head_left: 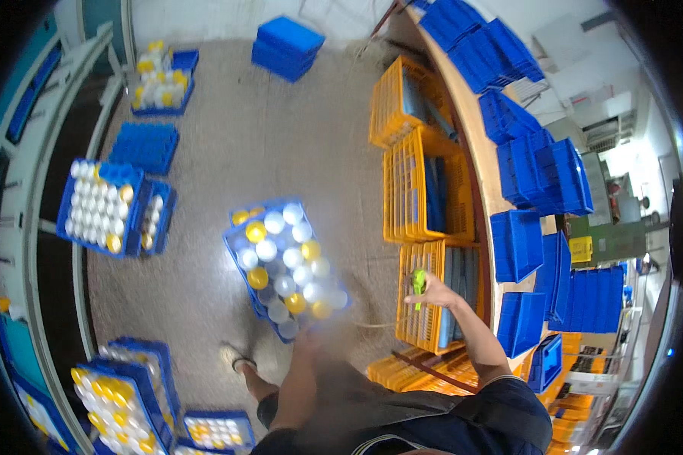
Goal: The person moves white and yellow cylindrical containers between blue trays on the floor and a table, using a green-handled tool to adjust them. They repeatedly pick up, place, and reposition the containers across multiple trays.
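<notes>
A blue tray [243, 280] of round white and yellow caps or cups [257, 277] sits tilted in front of me, with more blue trays showing beneath it. My left hand [305, 341] is at the tray's near edge. Blur hides its fingers, so I cannot tell whether it grips the rim. Out to the right, my right hand [432, 292] is closed round a lime-green air blow gun [419, 288], held above an orange crate [410, 322]. A thin pale hose [376, 326] runs between the tray and that crate.
Stacked blue trays with white and yellow pieces stand left [138, 220] and lower left [121, 402]. More orange crates [393, 182] line the right side below a wooden bench [487, 189] bearing blue bins [516, 246]. A blue box [284, 53] stands by the far wall.
</notes>
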Demonstrator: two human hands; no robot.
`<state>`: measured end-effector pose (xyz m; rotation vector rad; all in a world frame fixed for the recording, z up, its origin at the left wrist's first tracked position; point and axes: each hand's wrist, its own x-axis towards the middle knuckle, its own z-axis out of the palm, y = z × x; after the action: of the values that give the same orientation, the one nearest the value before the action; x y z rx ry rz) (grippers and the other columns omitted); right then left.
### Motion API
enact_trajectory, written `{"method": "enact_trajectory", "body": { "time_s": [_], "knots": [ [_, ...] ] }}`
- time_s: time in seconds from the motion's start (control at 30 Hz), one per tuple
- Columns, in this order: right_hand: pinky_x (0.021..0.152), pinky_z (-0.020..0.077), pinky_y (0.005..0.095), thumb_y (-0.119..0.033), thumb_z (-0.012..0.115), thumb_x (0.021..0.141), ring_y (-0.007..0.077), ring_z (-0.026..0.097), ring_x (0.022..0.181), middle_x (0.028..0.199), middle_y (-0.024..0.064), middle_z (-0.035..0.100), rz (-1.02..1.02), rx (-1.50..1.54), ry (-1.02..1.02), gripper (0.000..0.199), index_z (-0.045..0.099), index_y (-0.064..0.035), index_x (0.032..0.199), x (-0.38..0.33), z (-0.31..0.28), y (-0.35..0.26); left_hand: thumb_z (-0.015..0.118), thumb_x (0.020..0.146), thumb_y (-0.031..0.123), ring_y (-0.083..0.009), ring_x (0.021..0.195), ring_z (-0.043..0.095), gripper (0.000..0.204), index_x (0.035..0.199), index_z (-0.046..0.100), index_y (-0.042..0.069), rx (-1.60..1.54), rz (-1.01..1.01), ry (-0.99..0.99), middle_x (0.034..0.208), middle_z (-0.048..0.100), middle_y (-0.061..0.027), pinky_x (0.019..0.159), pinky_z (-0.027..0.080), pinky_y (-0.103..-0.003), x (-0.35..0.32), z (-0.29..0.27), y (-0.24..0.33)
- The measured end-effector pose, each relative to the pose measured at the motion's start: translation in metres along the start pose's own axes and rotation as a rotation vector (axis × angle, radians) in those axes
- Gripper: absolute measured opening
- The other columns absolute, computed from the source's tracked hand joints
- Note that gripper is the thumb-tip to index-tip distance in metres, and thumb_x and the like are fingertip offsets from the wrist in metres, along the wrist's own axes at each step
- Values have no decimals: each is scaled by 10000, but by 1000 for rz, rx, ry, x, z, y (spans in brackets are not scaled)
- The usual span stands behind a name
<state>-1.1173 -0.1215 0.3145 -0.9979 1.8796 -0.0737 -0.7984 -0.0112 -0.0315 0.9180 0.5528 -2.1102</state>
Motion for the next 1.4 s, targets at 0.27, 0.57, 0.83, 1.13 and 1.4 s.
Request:
{"method": "enact_trajectory", "body": {
  "time_s": [0.27,0.57,0.83,1.13,1.4],
  "knots": [
    [895,472,365,-298,561,1009,199,570,1097,1142,122,609,-52,-34,-24,457,484,-46,1382,-14,-10,12,662,907,340,-216,957,630,331,1197,597,196,-59,251,541,1112,647,-53,722,507,-286,1,39,3],
    [644,517,467,-258,519,1004,353,678,740,801,227,665,-612,-754,-302,355,529,30,1212,-70,128,-81,732,790,229,-256,803,660,314,908,688,-59,624,544,1179,866,696,-149,724,502,-397,-142,83,47],
    [673,521,542,-222,560,924,468,665,749,745,322,637,-762,-758,-86,336,536,70,1089,-152,148,-101,769,781,237,-291,761,662,350,855,691,-96,647,934,1223,867,712,-203,750,490,-420,-265,73,44],
    [744,513,543,-351,536,982,463,662,812,814,293,662,-694,-754,-27,422,527,28,1167,-160,145,-113,704,852,73,-179,896,640,308,1111,651,-85,331,1183,883,1042,697,-102,814,483,-312,-325,-2,-10],
    [802,516,530,-351,571,952,449,664,918,922,307,676,-764,-759,123,482,563,54,1213,-142,111,-142,690,854,0,-217,1059,620,383,1217,596,-79,297,1167,881,1193,657,-134,932,453,-337,-370,-8,-73]
  ]
}}
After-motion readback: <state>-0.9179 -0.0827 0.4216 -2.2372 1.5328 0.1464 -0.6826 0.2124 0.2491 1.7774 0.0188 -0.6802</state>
